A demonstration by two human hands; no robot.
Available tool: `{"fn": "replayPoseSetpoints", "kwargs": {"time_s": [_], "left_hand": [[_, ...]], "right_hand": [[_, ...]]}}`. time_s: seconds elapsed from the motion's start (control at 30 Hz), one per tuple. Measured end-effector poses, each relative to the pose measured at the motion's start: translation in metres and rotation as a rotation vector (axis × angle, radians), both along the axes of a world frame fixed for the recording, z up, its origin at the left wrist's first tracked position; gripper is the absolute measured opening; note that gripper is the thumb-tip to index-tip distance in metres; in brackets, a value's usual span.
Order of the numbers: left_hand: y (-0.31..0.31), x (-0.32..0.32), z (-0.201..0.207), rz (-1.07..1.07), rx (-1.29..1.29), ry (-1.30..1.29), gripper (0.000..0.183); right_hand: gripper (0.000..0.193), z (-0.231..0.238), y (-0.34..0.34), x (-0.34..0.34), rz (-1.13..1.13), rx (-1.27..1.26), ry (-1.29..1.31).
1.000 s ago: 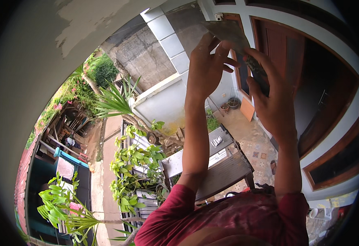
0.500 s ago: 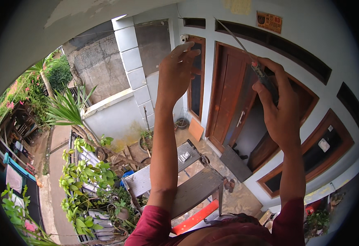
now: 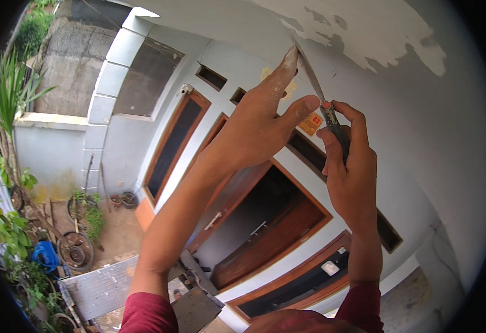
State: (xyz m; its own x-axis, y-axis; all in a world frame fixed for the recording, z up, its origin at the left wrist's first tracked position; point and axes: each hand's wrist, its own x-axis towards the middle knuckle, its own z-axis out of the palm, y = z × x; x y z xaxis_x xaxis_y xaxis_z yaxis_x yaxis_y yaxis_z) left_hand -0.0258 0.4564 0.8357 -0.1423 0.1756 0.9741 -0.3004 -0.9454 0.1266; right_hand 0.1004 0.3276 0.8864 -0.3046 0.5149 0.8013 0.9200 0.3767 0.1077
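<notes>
My right hand (image 3: 351, 158) is wrapped round the dark handle of a scraper (image 3: 309, 72), whose thin metal blade points up toward the ceiling (image 3: 243, 28). The blade tip is close to the edge of a pale, ragged patch (image 3: 387, 33) where the ceiling coating has come away; whether it touches cannot be told. Raised beside the blade is my left hand (image 3: 254, 125), fingers stretched up and thumb held apart. Its fingertips, dusted white, lie at or very near the blade's upper part. Nothing shows in that hand.
Below stand weathered wooden benches or planks (image 3: 101, 286). The house wall ahead has a brown-framed doorway (image 3: 276, 194) and a window (image 3: 304, 277). To the left are potted plants (image 3: 84, 213), a blue plastic container (image 3: 46, 255) and a wheel-like round object (image 3: 76, 255).
My view has tilted up and turned toward the ceiling. My left hand has come over to the scraper's blade. The scraper stays in my right hand, now up by the ragged patch.
</notes>
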Motion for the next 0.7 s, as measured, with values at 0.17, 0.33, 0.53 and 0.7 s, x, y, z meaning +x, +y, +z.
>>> {"fn": "replayPoseSetpoints", "kwargs": {"time_s": [0.17,0.33,0.53,0.7], "left_hand": [[0.016,0.013,0.006,-0.034,-0.012,0.04,0.084],[0.035,0.027,0.023,0.068,0.076,0.008,0.085],[0.025,0.036,0.028,0.017,0.13,-0.075,0.088],[0.008,0.06,0.038,0.075,0.185,-0.244,0.089]], "right_hand": [[0.036,0.012,0.018,0.003,-0.09,0.021,-0.05],[0.036,0.024,0.019,-0.006,-0.141,0.045,-0.013],[0.042,0.029,-0.006,-0.012,-0.2,0.077,0.013],[0.044,0.03,-0.021,-0.001,-0.21,0.109,-0.103]]}}
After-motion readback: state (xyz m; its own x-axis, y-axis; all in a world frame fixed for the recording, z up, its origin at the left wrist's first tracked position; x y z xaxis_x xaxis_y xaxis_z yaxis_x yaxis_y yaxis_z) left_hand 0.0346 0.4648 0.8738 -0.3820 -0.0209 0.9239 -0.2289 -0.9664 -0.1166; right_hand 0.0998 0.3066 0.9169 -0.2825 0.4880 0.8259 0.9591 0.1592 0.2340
